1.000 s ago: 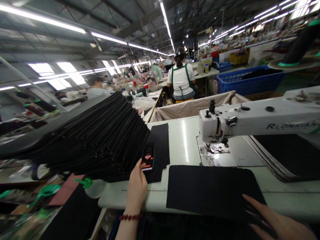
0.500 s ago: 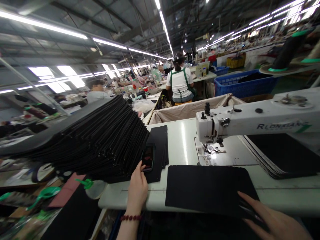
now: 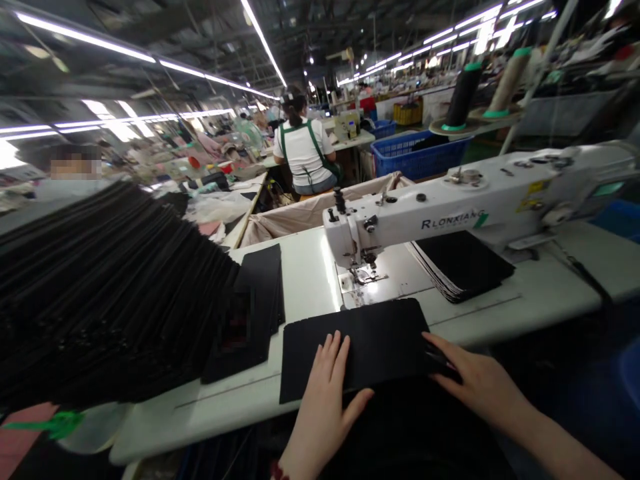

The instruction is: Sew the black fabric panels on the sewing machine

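Observation:
A flat black panel [image 3: 383, 337] lies on the pale sewing table at its front edge, just before the presser foot of a white sewing machine [image 3: 395, 217]. My left hand [image 3: 325, 393] rests on the panel's left part, fingers stretched out and thumb apart. At the panel's right edge, my right hand [image 3: 477, 380] is closed around a slim dark tool [image 3: 443, 358]; its kind is hard to make out. Left of the panel, a phone [image 3: 236, 320] lies on several black pieces [image 3: 263, 287]. Under the machine arm sits a neat pile of black panels [image 3: 463, 263] with pale edges.
A tall, leaning stack of black pieces [image 3: 110, 287] fills the left side. Thread cones [image 3: 463, 97] stand behind the machine, near a blue basket [image 3: 417, 157]. A co-worker [image 3: 305, 147] in a green apron sits ahead, facing away. Beige cloth [image 3: 300, 213] edges the table's far side.
My left hand has left the phone and now lies on the black panel. My right hand stays at the panel's right edge. The view has swung to the right.

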Demonstrator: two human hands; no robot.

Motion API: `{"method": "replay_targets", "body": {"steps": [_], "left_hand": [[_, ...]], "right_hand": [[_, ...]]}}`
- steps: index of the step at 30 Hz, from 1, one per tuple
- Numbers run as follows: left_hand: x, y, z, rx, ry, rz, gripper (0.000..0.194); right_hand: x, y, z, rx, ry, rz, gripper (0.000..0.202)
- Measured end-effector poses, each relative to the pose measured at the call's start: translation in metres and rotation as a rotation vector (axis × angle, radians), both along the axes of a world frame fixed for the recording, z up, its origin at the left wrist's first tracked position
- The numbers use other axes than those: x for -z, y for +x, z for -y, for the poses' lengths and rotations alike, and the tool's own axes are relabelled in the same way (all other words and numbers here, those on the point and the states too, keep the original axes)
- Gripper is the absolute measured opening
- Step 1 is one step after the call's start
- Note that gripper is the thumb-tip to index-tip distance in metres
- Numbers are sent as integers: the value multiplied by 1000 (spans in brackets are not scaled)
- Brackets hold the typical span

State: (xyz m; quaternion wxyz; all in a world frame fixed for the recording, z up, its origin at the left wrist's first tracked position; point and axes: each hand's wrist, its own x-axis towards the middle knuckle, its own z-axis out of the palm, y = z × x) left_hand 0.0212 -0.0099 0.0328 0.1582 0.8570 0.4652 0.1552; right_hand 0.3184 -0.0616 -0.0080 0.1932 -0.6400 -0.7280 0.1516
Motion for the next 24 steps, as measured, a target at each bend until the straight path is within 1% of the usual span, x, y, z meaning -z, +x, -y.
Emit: {"method": "replay_targets", "body": {"steps": [1,2,4,5,6,7,8,10,11,13,15,17,20,22,24], "left_hand": [[-3,8,4,64,-36,9,71],[-8,15,7,156,-99,28,69],[-20,23,14,369,-275,90,53],[-26,24,16,444,-355,127,43],[-31,23,17,468,-402,164,36],[-33,20,16,441,-407,193,33],[-33,17,14,378,-370,207,33],[-26,12,8,234,-218,165,43],[-20,10,4,190,-132,114,51],[-5,9,-3,174,17,-4,60],[7,9,-7,212,122,-88,57],[13,5,-11,257,185,-137,51],[11,-12,-20,261,239,-162,46],[4,-29,-30,207,272,-127,42],[-6,-44,-39,125,282,-53,34]], "right_hand": [[-1,0,0,2,-1,-14,58],[-1,0,0,4,0,-29,59],[-3,1,-1,17,2,-61,61],[-5,2,-1,29,1,-82,61],[-6,3,-1,41,-3,-106,61],[-8,4,-1,54,-7,-133,60],[-10,6,-1,66,-8,-162,58],[-13,7,1,83,0,-206,54],[-14,7,1,85,6,-216,52],[-17,5,2,74,19,-219,47],[-20,2,1,40,35,-229,37],[-25,0,-1,-7,72,-290,26],[-38,2,-6,-29,148,-469,18],[-52,6,-9,20,159,-584,18],[-67,12,-11,94,137,-648,20]]}}
